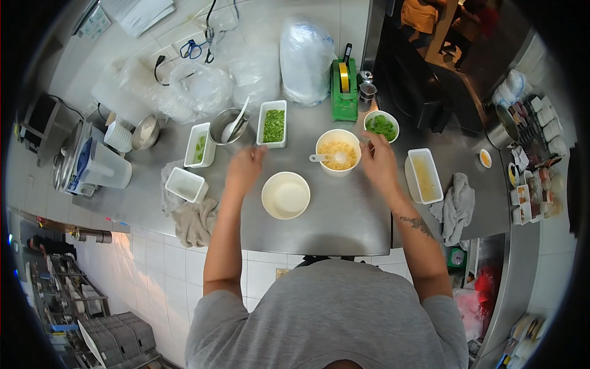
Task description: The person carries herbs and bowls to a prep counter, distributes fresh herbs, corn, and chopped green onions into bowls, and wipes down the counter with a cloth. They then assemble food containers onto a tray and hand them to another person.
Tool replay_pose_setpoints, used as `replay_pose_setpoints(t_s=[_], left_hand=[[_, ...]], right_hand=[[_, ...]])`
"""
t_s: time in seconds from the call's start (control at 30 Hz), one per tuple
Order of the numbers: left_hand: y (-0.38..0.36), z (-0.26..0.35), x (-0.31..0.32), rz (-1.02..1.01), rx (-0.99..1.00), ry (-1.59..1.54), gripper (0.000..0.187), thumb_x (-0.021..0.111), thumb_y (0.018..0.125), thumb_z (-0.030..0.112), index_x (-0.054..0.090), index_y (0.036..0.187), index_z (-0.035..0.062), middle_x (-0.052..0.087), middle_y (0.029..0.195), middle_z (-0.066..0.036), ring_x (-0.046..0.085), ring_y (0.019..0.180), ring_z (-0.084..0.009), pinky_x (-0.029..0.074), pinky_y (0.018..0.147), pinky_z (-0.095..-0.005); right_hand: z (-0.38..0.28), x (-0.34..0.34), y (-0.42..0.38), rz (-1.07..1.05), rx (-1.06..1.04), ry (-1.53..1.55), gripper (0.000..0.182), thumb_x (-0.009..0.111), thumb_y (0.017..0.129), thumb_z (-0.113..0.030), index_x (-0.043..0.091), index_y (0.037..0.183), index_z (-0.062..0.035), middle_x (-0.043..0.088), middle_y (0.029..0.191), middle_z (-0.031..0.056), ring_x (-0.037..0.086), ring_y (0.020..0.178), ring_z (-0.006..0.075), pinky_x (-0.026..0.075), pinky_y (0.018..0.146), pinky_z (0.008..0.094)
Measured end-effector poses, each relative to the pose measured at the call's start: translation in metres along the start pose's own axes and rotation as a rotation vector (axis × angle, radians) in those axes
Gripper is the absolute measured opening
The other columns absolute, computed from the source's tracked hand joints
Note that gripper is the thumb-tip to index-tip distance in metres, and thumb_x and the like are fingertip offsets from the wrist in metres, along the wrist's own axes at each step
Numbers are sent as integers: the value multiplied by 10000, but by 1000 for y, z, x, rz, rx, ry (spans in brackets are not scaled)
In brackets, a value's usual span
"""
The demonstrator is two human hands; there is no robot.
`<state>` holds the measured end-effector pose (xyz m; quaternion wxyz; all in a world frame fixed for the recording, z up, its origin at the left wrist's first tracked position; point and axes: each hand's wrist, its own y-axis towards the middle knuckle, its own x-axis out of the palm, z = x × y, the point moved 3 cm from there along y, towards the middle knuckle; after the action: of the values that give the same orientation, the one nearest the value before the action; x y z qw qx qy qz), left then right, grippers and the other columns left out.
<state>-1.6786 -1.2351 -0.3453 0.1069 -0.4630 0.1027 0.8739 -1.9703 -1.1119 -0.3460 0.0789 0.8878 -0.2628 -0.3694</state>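
My left hand [246, 167], smeared by motion, hovers over the steel counter just in front of a metal pot [225, 140] with a white spoon [240, 115] in it. Near its fingers is a white tub of chopped green onion [272, 126]. An empty cream-coloured bowl [286, 195] stands between my forearms. My right hand [378, 161] has its fingers slightly apart, by the rims of two bowls. One holds yellow crumbly food [337, 147] with a white measuring spoon [321, 158] in it. The other contains leafy greens [381, 126].
Two white tubs [198, 146] [186, 185] stand at left beside grey cloths [195, 222]. On the right are a long tub of yellowish food [424, 176] and another cloth [457, 209]. Behind stand a green tape dispenser [345, 89] and bagged containers [305, 61].
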Motion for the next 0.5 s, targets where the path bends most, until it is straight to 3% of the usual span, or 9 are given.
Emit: replay_pose_setpoints(t_s=[0.03, 0.13, 0.17, 0.2, 0.4, 0.5], left_hand=[[21, -5, 5, 61, 18, 35, 352, 532, 917, 308, 613, 832, -23, 626, 812, -257, 606, 828, -426, 462, 732, -492], [68, -31, 40, 218, 148, -19, 251, 569, 871, 210, 599, 843, -38, 626, 833, -275, 601, 841, -437, 472, 736, -492], [74, -34, 46, 269, 206, -61, 217, 578, 854, 174, 592, 847, -42, 625, 837, -279, 598, 843, -441, 474, 735, -492], [75, -35, 49, 272, 187, -30, 206, 588, 837, 170, 590, 845, -36, 625, 831, -271, 601, 818, -437, 471, 716, -487], [38, -29, 41, 143, 58, -11, 191, 589, 805, 168, 568, 819, -21, 618, 779, -244, 606, 730, -414, 462, 658, -464], [28, -32, 33, 54, 11, -23, 237, 600, 823, 211, 558, 805, -21, 607, 752, -237, 597, 695, -403, 460, 642, -453]], right_hand=[[-15, -4, -5, 41, -44, 51, 228, 540, 880, -75, 608, 1097, -52, 615, 905, 131, 613, 723, 276, 488, 650, 343], [-40, 9, -20, -183, -185, 259, 183, 557, 886, -96, 614, 1056, -61, 627, 889, 124, 610, 712, 265, 480, 647, 346], [-47, 15, -27, -324, -138, 313, 198, 566, 890, -124, 608, 1072, -57, 630, 860, 123, 611, 704, 260, 478, 643, 346], [-54, 21, -35, -466, -90, 368, 219, 574, 895, -153, 602, 1087, -53, 633, 830, 121, 613, 695, 256, 476, 639, 346], [-65, 53, -63, -750, 46, 190, 492, 612, 866, -368, 521, 1221, -40, 626, 713, 116, 621, 657, 261, 481, 616, 375], [-60, 70, -70, -692, 13, 162, 512, 628, 858, -319, 487, 1271, -52, 606, 706, 89, 583, 605, 213, 460, 581, 355]])
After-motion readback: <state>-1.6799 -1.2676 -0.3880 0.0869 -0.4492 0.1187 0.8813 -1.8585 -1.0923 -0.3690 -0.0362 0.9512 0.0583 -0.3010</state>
